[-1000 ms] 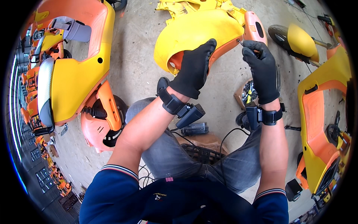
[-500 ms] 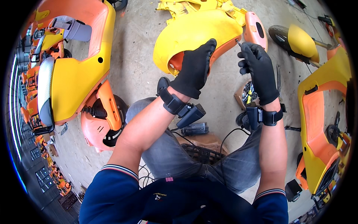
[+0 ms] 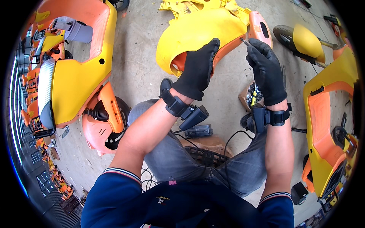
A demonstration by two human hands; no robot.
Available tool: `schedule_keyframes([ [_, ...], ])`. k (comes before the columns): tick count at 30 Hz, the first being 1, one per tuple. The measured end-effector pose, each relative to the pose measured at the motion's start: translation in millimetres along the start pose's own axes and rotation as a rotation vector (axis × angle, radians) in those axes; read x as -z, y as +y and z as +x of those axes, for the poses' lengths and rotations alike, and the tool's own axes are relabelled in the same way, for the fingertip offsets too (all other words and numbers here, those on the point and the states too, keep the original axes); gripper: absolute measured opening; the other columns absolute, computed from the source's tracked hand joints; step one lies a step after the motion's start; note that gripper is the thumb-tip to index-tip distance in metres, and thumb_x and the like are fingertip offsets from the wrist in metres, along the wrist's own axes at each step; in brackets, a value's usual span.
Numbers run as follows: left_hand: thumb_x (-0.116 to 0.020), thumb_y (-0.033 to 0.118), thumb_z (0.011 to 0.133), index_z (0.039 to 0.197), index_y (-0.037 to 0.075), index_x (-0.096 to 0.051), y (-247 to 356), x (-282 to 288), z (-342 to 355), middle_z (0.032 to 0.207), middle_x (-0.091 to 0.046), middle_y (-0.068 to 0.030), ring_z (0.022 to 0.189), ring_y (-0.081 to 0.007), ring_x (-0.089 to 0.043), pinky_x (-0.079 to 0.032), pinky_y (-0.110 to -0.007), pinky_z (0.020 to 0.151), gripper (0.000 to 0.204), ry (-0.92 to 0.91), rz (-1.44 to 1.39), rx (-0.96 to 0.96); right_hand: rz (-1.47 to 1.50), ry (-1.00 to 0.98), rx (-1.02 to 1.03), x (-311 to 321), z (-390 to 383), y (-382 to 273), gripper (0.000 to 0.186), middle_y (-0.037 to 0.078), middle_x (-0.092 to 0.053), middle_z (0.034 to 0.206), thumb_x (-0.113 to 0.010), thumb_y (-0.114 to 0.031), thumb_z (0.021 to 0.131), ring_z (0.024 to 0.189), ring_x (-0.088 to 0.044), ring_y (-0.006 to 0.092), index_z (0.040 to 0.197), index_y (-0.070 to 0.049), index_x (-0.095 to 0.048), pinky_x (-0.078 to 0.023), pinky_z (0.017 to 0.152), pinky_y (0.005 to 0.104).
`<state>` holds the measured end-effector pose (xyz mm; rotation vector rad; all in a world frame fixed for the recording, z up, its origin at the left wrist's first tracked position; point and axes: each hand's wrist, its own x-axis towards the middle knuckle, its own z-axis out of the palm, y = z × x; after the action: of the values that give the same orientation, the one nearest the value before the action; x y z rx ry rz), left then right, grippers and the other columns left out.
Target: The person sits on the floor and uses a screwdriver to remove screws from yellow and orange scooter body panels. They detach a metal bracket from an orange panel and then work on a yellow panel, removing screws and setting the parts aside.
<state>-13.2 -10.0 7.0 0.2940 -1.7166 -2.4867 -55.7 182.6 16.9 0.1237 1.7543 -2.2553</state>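
Observation:
A curved yellow body panel (image 3: 198, 29) with an orange lower strip (image 3: 227, 50) lies in front of me. My black-gloved left hand (image 3: 195, 70) grips the panel along that strip, its fingers mostly out of sight. My gloved right hand (image 3: 266, 70) is closed on a small driver with a thin metal shaft (image 3: 245, 41), whose tip sits at a fastener on the strip's right end; the handle is largely hidden. A pink piece with a dark oval opening (image 3: 259, 24) lies just right of the panel.
Yellow-orange scooter bodies flank me at left (image 3: 76, 83) and right (image 3: 319, 114), with a wheel (image 3: 283, 36) at upper right. An open box of small parts (image 3: 247, 95) stands near my right foot. Broken yellow pieces (image 3: 201, 5) lie beyond the panel. Black cables (image 3: 235, 135) run between my legs.
My right hand's fingers shifted and loosened half a second ago and are now curled higher around the driver, near the strip. My left hand stays nearly in place on the panel.

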Motion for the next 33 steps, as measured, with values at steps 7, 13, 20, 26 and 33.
schedule_keyframes([
  [7,-0.059,0.011,0.096,0.107,-0.005,-0.063,2.9,-2.5,0.2,0.102,-0.066,-0.0069,0.091,-0.0135,-0.060,-0.048,-0.027,0.084,0.020,0.026,-0.122,0.054,-0.028,-0.047,-0.084,1.4,-0.6,-2.6,0.028,0.003,-0.064,0.098,-0.059,-0.020,0.097,0.086,-0.060,0.0090,0.117,-0.001,-0.061,-0.050,0.079,0.0232],
  [13,-0.056,0.010,0.097,0.109,-0.005,-0.063,1.7,9.1,-0.8,0.106,-0.067,-0.0107,0.096,-0.0172,-0.062,-0.048,-0.028,0.088,0.021,-0.072,0.517,-0.404,-0.009,0.002,0.025,-1.1,-2.4,-2.7,0.028,0.004,-0.063,0.100,-0.059,-0.016,0.096,0.086,-0.060,0.0095,0.119,0.000,-0.060,-0.050,0.079,0.0231],
  [20,-0.054,0.009,0.098,0.114,-0.006,-0.063,-0.5,18.4,-0.1,0.112,-0.067,-0.0141,0.103,-0.0210,-0.063,-0.048,-0.029,0.093,0.024,-0.102,0.901,-0.641,0.045,-0.056,-0.077,2.3,-4.4,-6.6,0.031,0.004,-0.062,0.100,-0.058,-0.019,0.097,0.084,-0.058,0.0089,0.121,0.001,-0.060,-0.050,0.076,0.0224],
  [26,-0.055,0.010,0.098,0.114,-0.006,-0.063,-1.0,14.0,-1.4,0.110,-0.067,-0.0122,0.101,-0.0184,-0.062,-0.048,-0.028,0.091,0.024,-0.119,0.700,-0.578,0.144,-0.002,-0.062,9.1,-3.3,-7.8,0.024,-0.001,-0.059,0.086,-0.060,-0.021,0.096,0.074,-0.056,0.0066,0.112,-0.004,-0.066,-0.051,0.067,0.0227],
  [33,-0.058,0.005,0.094,0.111,-0.005,-0.063,-0.4,16.8,1.0,0.108,-0.068,-0.0140,0.098,-0.0215,-0.064,-0.050,-0.030,0.089,0.021,-0.155,0.683,-0.589,0.067,0.028,0.022,4.7,-2.7,-7.1,0.025,-0.003,-0.056,0.079,-0.062,-0.025,0.095,0.069,-0.053,0.0054,0.110,-0.005,-0.066,-0.049,0.063,0.0222],
])
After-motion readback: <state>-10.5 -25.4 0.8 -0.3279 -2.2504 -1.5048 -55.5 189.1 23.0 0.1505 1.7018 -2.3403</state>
